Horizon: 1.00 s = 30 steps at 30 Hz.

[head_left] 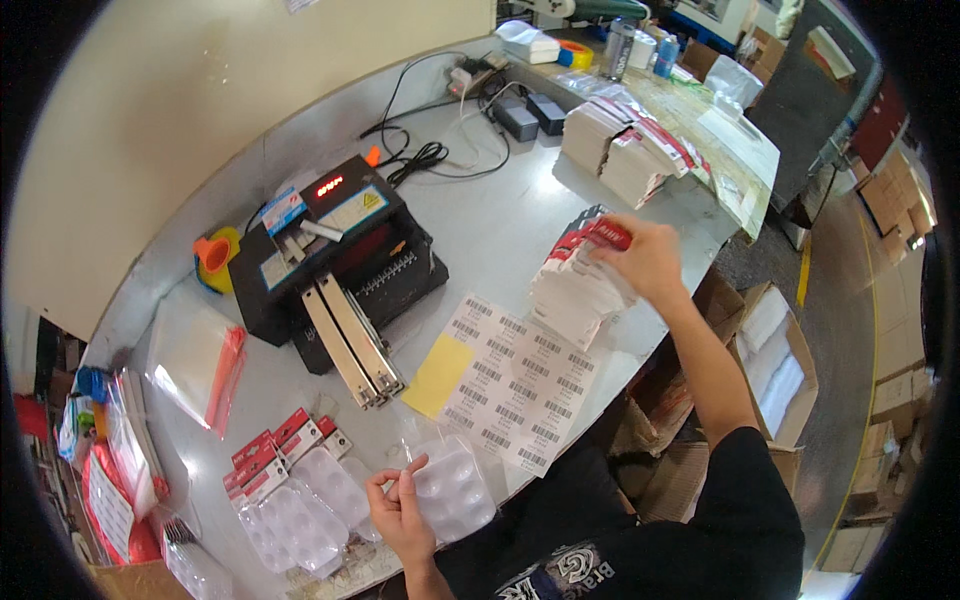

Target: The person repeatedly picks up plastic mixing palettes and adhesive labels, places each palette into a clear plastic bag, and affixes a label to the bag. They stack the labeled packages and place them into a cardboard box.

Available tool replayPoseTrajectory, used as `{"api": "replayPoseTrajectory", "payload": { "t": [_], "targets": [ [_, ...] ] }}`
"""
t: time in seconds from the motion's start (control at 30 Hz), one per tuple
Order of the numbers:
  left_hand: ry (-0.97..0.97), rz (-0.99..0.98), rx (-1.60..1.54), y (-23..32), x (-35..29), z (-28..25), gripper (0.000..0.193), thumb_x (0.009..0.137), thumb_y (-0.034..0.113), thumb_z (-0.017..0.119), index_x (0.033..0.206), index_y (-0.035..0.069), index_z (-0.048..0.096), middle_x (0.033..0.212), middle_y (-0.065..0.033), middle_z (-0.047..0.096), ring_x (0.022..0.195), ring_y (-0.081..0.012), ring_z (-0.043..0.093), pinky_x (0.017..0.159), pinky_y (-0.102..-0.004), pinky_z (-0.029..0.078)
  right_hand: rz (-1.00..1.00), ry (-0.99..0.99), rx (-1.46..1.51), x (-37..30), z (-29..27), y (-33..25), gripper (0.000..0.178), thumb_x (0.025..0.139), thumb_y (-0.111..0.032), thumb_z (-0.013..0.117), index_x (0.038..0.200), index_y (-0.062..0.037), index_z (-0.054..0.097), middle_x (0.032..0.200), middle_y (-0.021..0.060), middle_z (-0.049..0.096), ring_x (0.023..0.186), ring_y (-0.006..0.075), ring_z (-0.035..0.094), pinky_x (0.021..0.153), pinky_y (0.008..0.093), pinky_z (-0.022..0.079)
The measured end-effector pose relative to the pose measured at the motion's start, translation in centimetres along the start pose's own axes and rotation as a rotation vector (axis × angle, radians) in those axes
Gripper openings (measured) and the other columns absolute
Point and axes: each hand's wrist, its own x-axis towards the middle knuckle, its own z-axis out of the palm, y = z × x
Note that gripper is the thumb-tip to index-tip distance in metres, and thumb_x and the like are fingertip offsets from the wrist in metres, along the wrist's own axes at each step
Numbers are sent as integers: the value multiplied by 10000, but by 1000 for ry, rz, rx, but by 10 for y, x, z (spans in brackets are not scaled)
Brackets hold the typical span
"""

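Note:
At the lower middle, my left hand [402, 508] is closed with thumb and index finger on the left edge of a white palette tray [458, 490] with round wells. Clear film shows at the tray's upper end. Up on the right, my right hand [648, 262] pinches a red and white card [607, 235] at the top of a stack of similar cards [578, 285]. To the left of my left hand lie several bagged palette trays [290, 525] with red and white header cards [265, 465].
A black machine [335, 250] with a red display and metal rails stands mid-table. Near it lie a barcode label sheet [520, 385], a yellow sheet [438, 375] and clear bags [195, 360]. More card stacks [625, 150] stand at the back right; open cartons [770, 360] sit beside the table.

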Motion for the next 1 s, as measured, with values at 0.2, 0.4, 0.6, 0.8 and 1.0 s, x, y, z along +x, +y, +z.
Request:
{"api": "replayPoseTrajectory", "payload": {
  "t": [0.2,0.4,0.6,0.8,1.0],
  "targets": [
    [12,-20,53,-2,2,-8,130,947,124,512,942,37,416,930,-176,694,717,-26,535,702,-149,363,163,-64,74,21,-16,2,442,614,-365,803,968,-117,709,814,116,692,736,272,666,694,340,516],
    [-59,-16,-13,-5,2,3,118,945,104,511,954,34,416,924,-194,690,721,-32,533,703,-153,367,-69,-293,-57,17,-10,9,783,556,-441,830,1173,-32,575,1015,196,649,935,316,633,830,374,491],
    [-70,-54,-58,-4,1,5,116,946,97,509,955,33,413,942,-204,685,747,-46,551,712,-157,375,4,-545,-68,32,-8,30,1080,429,-564,857,1182,117,491,1105,277,574,1052,363,572,920,371,452],
    [-52,-51,-87,-7,0,3,114,943,92,514,954,30,419,919,-211,686,714,-35,534,702,-159,375,17,-637,-132,49,-5,40,1107,385,-587,863,1157,121,508,1146,252,523,1085,352,526,948,360,432],
    [-77,-59,-111,-6,-3,0,109,940,82,513,951,26,420,913,-213,686,731,-47,549,718,-172,385,35,-580,-146,43,-3,35,1075,375,-579,871,1138,82,498,1138,224,512,1083,346,524,937,363,434]
  ]
}}
